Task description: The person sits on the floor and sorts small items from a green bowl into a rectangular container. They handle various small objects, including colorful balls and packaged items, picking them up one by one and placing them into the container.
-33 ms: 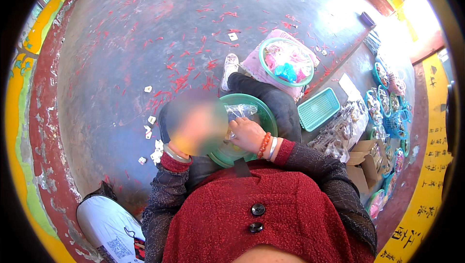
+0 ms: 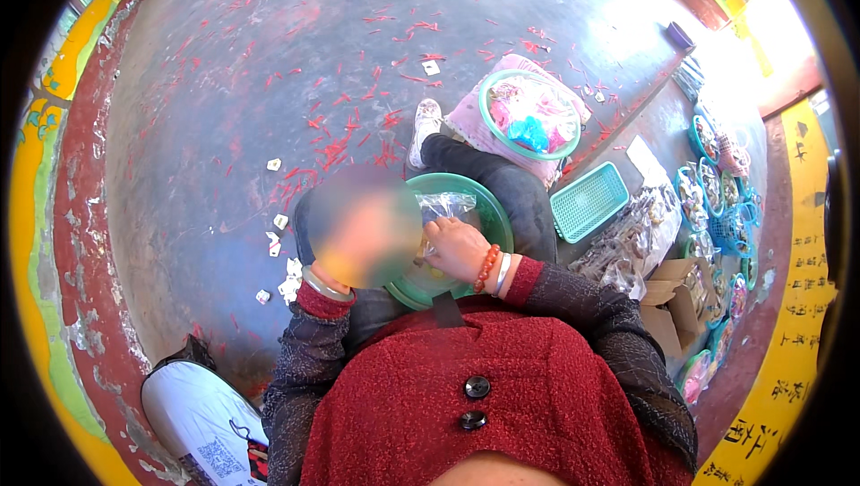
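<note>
Over my lap sits a round green plastic basin, with a clear plastic bag at its middle. My right hand is over the basin, its fingers curled and closed at the bag's lower edge; the fingertips are partly hidden. On that wrist are orange-red beads and a pale bangle. My left hand reaches to the basin's left side, but a blurred patch covers it, so its fingers and anything in them cannot be made out.
Ahead right, a basin of pink, white and blue pieces rests on a pink cushioned seat. To the right are a green basket, plastic bags, a cardboard box and several filled baskets. Red scraps litter the floor.
</note>
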